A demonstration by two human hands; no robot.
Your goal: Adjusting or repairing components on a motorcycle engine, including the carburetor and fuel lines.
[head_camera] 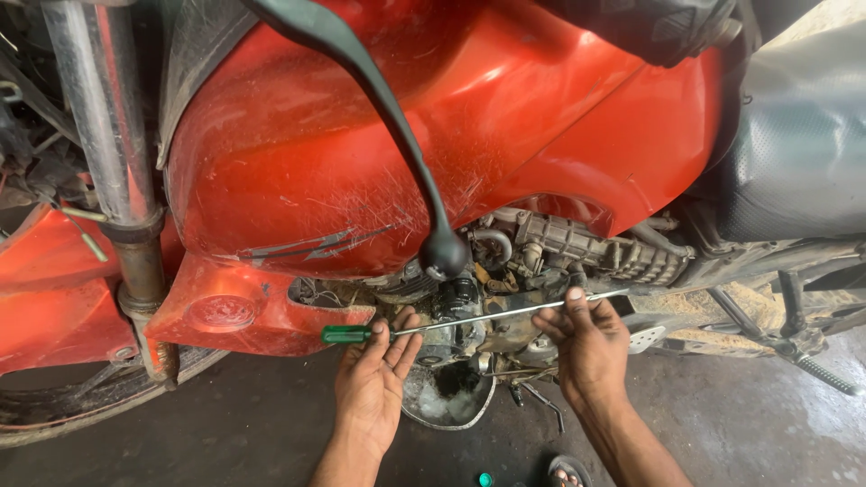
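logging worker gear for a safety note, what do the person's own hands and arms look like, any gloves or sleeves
Both are bare: no gloves, and no sleeves on the forearms as far as the picture shows. The left hand and the right hand wear no ring, watch or band that shows. Fingers and knuckles look smudged with dark grime; the nails are short.

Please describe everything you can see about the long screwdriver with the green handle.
The screwdriver has a translucent green handle and a long, thin, bare metal shaft. It lies almost level, rising slightly to the right, in front of the engine below the red fuel tank. The left hand holds its handle end; the right hand pinches the shaft. Its tip disappears near the engine.
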